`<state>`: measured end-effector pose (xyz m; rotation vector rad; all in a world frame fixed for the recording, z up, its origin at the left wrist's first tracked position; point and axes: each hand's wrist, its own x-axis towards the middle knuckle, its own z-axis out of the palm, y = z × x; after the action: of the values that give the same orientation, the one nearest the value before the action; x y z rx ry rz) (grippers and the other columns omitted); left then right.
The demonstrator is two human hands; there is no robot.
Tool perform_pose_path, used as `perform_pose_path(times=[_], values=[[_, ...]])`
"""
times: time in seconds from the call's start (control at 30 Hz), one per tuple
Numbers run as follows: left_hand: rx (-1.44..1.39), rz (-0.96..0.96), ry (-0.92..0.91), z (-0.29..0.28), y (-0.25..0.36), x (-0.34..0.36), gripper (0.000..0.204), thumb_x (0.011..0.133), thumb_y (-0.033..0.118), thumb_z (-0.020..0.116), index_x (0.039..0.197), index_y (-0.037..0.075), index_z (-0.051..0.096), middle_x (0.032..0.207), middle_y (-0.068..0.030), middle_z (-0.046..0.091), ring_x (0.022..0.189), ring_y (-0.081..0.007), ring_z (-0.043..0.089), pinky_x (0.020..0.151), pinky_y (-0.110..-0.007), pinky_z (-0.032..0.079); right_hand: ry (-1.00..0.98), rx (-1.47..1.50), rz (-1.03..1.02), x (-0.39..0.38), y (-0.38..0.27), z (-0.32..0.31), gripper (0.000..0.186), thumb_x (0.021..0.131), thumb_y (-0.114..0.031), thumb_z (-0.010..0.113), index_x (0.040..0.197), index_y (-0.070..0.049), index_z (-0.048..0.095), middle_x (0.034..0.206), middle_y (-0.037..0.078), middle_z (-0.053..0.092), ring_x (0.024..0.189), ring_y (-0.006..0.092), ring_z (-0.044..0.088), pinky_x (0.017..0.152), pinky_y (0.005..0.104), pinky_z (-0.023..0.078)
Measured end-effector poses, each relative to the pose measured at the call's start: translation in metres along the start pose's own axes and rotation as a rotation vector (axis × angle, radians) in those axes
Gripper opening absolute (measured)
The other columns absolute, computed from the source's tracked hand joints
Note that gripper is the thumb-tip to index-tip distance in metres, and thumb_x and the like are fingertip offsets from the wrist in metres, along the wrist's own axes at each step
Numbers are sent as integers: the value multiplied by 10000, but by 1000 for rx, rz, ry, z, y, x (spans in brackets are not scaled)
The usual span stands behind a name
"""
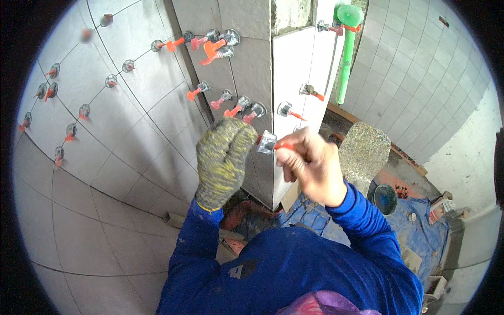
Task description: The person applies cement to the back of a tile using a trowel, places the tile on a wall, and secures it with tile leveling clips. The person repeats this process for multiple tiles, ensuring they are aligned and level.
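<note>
My left hand [224, 160], in a grey and yellow knit glove, is closed in front of the tiled wall's corner, just below a group of red tile levelling clips [237, 107]. Whatever its fingers hold, if anything, is hidden. Bare, my right hand [317, 165] pinches the red handle of a tile levelling clip [284, 146] between thumb and fingers at the corner edge. A square grey cap [266, 142], smeared with mortar, shows between the two hands. I cannot tell whether it joins the red handle. More clips [286, 109] stick out of the white tiles above my right hand.
Several red clips dot the tile joints of the left wall [126, 47]. A green pipe [346, 63] stands behind the corner. Below right are a rough speckled slab [365, 152], a dark bucket [385, 198] and a blue tarp [409, 231]. A box [440, 211] lies farther right.
</note>
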<state>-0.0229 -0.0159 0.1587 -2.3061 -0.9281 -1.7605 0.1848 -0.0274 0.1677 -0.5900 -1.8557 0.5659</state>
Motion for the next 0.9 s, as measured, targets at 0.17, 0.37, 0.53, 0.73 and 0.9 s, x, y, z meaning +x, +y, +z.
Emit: perform_pose_path(times=[0.17,0.37,0.53,0.73,0.9], values=[[216,219,-83,-2,-6,-6,114,959,56,648,1040,30,725,988,-119,723,901,-295,700,816,-430,548,118,301,276,2,3,-11,141,1001,-101,684,1021,7,596,752,59,685,577,104,630,522,253,497],[207,-147,74,-12,-18,-12,196,1017,123,615,1176,47,701,1110,-104,723,997,-228,693,912,-394,550,225,68,104,-15,4,-7,150,1026,-103,646,1087,2,559,814,104,717,620,112,665,543,232,525],[-595,-627,97,20,17,-22,250,1031,176,631,1220,20,680,1123,-102,716,993,-199,679,861,-337,555,385,327,110,-5,14,18,153,1026,-97,647,1097,15,572,888,125,716,720,140,687,616,253,532],[-342,-550,47,33,37,-4,312,1015,183,662,1261,-8,643,1112,-118,717,976,-174,667,842,-323,536,462,70,-90,14,16,39,133,938,-31,734,1058,-4,685,1048,115,702,844,151,686,702,273,556],[-366,-474,206,27,30,12,291,1014,143,651,1252,-23,653,1105,-114,725,979,-182,683,864,-330,548,285,-168,-164,27,3,22,160,905,-27,732,1064,-15,715,1048,139,689,869,224,678,746,339,547]])
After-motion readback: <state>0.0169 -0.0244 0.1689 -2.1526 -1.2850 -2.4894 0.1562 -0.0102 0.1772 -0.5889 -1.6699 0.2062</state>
